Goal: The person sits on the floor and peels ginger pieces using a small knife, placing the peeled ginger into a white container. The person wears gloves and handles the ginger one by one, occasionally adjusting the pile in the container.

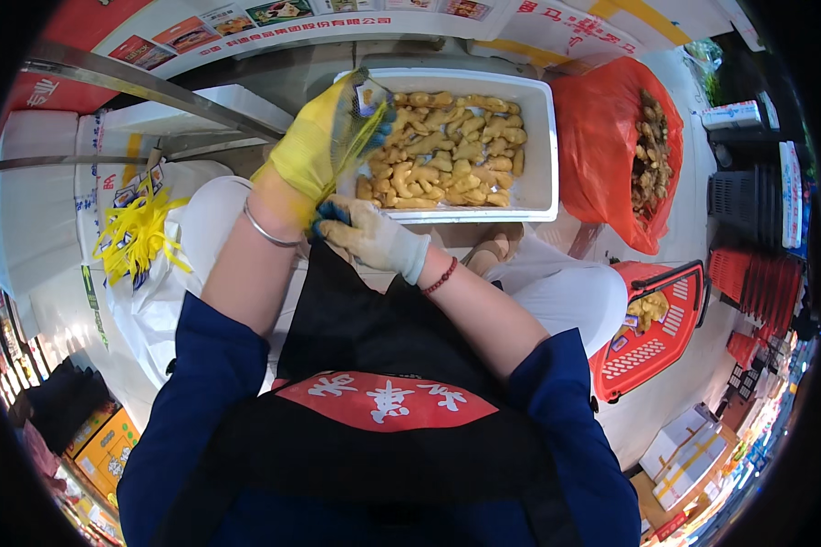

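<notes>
My left hand (315, 143), in a yellow glove, holds a yellow mesh bag (362, 130) that bears a small label, over the left end of a white foam box (547, 157). My right hand (376, 236), in a whitish glove with dark blue on the fingertips, pinches the lower end of the mesh just below the box. Many pieces of ginger root (465, 150) lie spread inside the box. What the mesh holds is hidden behind my left glove.
An open red plastic bag (588, 137) of ginger stands right of the box. Nearer on the right is a red shopping basket (650, 355) with bagged ginger. Yellow mesh bags (140, 236) lie on white plastic at the left, below a metal rail (157, 85).
</notes>
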Demonstrator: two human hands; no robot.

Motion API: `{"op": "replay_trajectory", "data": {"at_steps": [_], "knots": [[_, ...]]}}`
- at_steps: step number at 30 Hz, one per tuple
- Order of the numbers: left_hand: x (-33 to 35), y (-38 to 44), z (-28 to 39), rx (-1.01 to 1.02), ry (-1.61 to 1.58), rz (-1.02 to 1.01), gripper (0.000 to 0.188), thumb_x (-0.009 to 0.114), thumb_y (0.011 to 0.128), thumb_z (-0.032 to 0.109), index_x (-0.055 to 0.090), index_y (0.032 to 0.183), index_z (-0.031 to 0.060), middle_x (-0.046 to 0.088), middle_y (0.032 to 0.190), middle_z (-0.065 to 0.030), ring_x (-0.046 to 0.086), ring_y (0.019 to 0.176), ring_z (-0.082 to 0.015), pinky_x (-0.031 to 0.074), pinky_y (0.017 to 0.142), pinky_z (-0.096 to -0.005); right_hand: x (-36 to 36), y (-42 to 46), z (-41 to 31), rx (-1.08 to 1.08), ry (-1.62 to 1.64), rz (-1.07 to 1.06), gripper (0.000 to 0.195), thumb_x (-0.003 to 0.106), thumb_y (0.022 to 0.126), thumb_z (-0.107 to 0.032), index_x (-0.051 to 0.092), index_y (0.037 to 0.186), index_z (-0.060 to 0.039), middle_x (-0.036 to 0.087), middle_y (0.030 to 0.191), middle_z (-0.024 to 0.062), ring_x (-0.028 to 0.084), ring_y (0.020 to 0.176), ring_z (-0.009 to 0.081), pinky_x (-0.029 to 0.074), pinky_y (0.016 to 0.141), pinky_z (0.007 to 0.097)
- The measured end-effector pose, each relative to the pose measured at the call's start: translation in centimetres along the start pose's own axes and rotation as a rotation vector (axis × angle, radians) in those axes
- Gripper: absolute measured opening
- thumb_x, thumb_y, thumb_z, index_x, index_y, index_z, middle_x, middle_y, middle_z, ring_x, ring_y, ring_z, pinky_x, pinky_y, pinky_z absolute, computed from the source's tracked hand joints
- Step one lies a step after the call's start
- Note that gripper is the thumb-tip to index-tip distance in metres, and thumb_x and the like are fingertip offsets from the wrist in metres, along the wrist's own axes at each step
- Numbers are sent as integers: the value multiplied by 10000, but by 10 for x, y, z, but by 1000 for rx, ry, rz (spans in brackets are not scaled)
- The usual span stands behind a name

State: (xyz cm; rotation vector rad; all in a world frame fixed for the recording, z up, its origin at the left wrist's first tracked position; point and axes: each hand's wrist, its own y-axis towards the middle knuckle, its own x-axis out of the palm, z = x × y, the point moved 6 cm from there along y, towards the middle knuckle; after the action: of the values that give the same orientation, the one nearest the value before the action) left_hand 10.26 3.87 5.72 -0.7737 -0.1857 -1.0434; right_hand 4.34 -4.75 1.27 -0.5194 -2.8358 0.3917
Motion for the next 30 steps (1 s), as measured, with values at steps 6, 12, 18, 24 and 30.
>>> {"op": "replay_trajectory", "data": {"at_steps": [6,12,18,24,30], "knots": [[-69,57,11,23,-329,-108,272,495,922,361,575,927,102,551,798,-33,482,618,-142,376,487,-268,-30,50,33,1,-131,-11,370,588,872,-281,583,1115,-3,649,940,193,625,798,281,501,739,373],[-78,52,14,-38,-366,119,289,468,930,386,579,966,122,552,827,-18,464,624,-144,374,507,-272,-158,73,120,454,-777,449,429,607,828,-236,551,1237,-122,593,1152,196,567,1089,341,451,930,389],[-103,47,-4,27,-366,136,290,475,948,398,555,966,119,532,800,-21,465,626,-137,363,495,-251,-184,118,122,479,-1505,206,627,523,854,-123,323,1441,-217,320,1486,45,384,1319,275,375,1036,417],[-123,51,-2,9,-400,281,306,485,948,376,589,1041,103,543,815,-19,471,652,-144,374,514,-267,-179,151,135,414,-1736,52,398,472,897,-131,493,1295,-130,483,1333,99,466,1227,266,402,981,405],[-118,47,1,67,-490,86,260,520,939,298,592,1088,97,613,953,-41,588,855,-172,459,626,-269,-173,124,143,345,-1636,19,413,657,787,-202,550,1171,-97,563,1194,141,525,1153,292,469,908,401]]}}
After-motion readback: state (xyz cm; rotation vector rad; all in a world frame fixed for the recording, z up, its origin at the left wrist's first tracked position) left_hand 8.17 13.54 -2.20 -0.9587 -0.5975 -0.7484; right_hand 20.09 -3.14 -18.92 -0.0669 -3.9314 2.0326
